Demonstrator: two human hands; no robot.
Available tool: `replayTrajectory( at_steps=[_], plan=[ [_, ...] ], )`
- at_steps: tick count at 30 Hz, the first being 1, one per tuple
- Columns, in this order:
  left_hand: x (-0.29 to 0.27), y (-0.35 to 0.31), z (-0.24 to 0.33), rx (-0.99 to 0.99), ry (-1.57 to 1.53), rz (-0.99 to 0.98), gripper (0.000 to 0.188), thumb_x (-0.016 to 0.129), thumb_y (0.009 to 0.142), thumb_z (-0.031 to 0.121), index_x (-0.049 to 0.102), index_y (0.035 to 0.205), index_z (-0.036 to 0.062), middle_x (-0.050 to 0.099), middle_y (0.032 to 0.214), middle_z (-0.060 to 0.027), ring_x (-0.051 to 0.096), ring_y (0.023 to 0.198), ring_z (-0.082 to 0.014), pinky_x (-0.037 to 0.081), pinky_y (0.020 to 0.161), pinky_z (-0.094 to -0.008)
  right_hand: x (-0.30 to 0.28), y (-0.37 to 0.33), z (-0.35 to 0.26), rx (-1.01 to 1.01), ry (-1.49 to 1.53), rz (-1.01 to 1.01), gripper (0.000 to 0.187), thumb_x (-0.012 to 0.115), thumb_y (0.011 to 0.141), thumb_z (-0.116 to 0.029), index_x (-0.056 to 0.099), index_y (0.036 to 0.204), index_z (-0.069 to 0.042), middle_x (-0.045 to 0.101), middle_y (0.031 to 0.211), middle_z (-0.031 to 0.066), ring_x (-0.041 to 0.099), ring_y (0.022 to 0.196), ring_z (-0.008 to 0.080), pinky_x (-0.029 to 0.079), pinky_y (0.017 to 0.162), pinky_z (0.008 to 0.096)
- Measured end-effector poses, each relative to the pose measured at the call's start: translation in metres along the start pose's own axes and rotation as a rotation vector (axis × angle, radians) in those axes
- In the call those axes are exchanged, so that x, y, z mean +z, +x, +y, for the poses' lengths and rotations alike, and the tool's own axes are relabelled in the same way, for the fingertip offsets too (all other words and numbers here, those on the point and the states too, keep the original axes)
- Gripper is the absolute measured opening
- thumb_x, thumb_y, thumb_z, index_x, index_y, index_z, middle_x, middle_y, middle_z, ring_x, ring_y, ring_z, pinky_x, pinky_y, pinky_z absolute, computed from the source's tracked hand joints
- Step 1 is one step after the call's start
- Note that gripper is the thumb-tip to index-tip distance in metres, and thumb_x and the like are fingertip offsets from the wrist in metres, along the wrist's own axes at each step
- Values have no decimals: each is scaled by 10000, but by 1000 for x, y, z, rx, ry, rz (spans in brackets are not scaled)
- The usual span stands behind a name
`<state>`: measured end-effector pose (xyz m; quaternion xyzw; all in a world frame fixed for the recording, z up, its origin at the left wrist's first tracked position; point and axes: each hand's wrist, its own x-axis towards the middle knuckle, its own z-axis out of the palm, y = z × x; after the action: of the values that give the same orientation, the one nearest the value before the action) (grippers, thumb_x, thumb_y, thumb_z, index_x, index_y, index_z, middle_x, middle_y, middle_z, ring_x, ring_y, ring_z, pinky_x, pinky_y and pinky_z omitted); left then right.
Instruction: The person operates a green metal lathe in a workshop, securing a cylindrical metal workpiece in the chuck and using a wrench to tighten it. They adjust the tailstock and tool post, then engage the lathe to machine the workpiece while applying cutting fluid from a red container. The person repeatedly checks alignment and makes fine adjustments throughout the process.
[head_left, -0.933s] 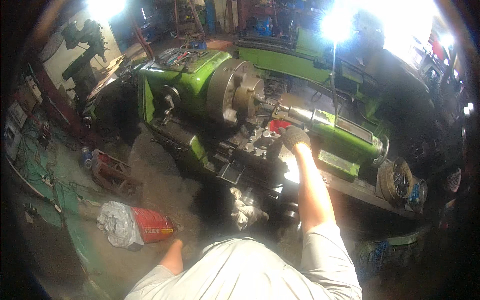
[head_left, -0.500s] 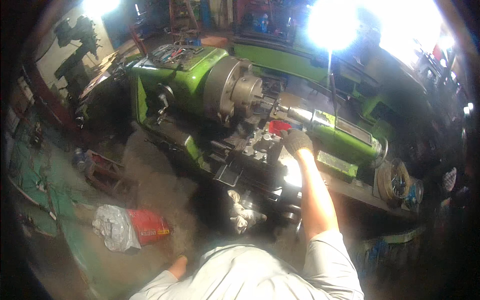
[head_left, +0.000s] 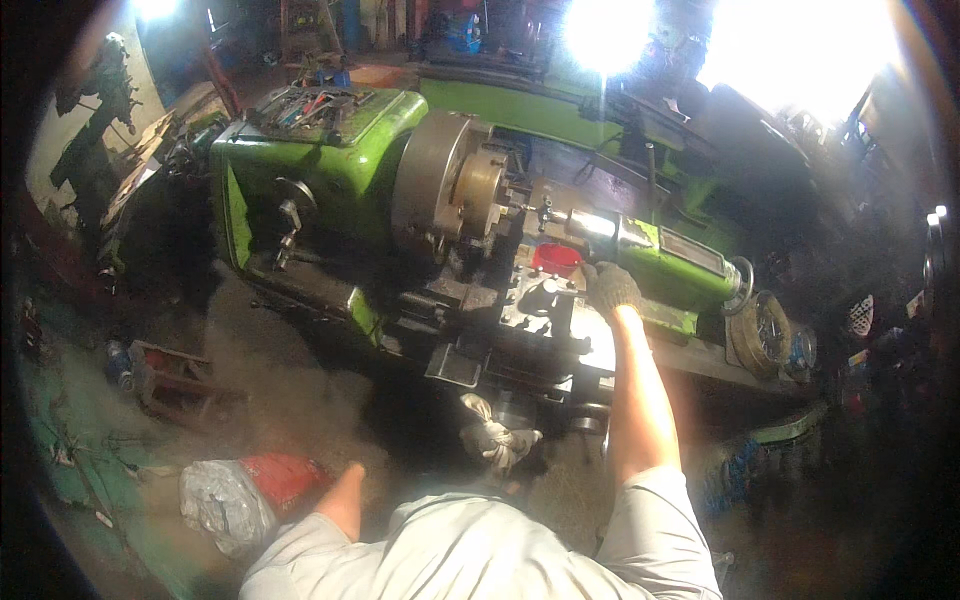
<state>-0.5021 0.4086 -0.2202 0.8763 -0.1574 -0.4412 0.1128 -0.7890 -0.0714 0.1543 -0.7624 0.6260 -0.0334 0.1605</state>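
My right hand [head_left: 612, 289], in a dark knit glove, reaches over the carriage of a green lathe [head_left: 345, 150]. It is just right of a red plastic container [head_left: 556, 260], with a small gap between them. Its fingers point down and away, and whether they grip anything is hidden. The tool post [head_left: 540, 297] with several bolts stands left of the hand, its lever reaching toward the glove. Behind the container are the large chuck [head_left: 430, 185] and the tailstock quill [head_left: 592, 226]. Only my left forearm [head_left: 345, 500] shows at the lower edge; that hand is out of sight.
Tools lie on a tray [head_left: 310, 112] atop the headstock. A knotted pale rag [head_left: 497, 438] hangs at the lathe front. A red and clear plastic sack [head_left: 228, 505] lies on the floor at left, near a rusty metal frame [head_left: 180, 380]. A round handwheel [head_left: 742, 284] sits at the tailstock end.
My right hand has drawn back from the red container's rim to its right. The view has shifted, and more of my left forearm shows, in front of the sack.
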Motion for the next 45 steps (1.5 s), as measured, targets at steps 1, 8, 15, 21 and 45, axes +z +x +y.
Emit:
replayTrajectory(
  at_steps=[1, 8, 15, 21, 45],
  plan=[
    [-6, 4, 3, 12, -4, 6, 607, 542, 1051, 437, 533, 1498, 25, 652, 1272, -195, 624, 1190, -316, 515, 1013, -446, 0, 2, 0, 6, -10, 3, 517, 474, 1057, -487, 711, 1292, -91, 690, 1333, 210, 638, 1274, 402, 499, 1076, 517],
    [-5, 4, -7, 3, 36, -12, 602, 542, 1053, 433, 534, 1497, 27, 658, 1256, -191, 631, 1176, -310, 523, 1001, -443, 2, 5, -2, 12, -27, 8, 505, 473, 1059, -473, 715, 1275, -86, 689, 1336, 213, 640, 1271, 404, 497, 1081, 522],
    [15, 46, 5, 92, 84, 88, 597, 542, 1054, 430, 534, 1497, 29, 664, 1241, -187, 637, 1162, -304, 531, 990, -440, 0, -3, -1, 15, -53, 19, 533, 454, 1051, -472, 702, 1320, -85, 684, 1343, 214, 632, 1276, 410, 491, 1085, 522],
    [-20, 224, 89, 516, 267, 663, 593, 542, 1056, 427, 535, 1497, 30, 669, 1227, -184, 642, 1150, -299, 538, 980, -437, 11, 1, 0, -61, -13, 160, 534, 478, 1036, -477, 711, 1285, -65, 686, 1320, 217, 635, 1243, 421, 494, 1060, 510],
    [57, 64, -1, 393, 731, -209, 413, 631, 955, 352, 702, 1263, 86, 666, 1354, -222, 635, 1241, -403, 527, 1027, -500, 10, 36, 49, -60, 821, 11, 411, 755, 937, -364, 716, 1212, -61, 729, 988, 75, 689, 916, 175, 565, 824, 347]
  ],
)
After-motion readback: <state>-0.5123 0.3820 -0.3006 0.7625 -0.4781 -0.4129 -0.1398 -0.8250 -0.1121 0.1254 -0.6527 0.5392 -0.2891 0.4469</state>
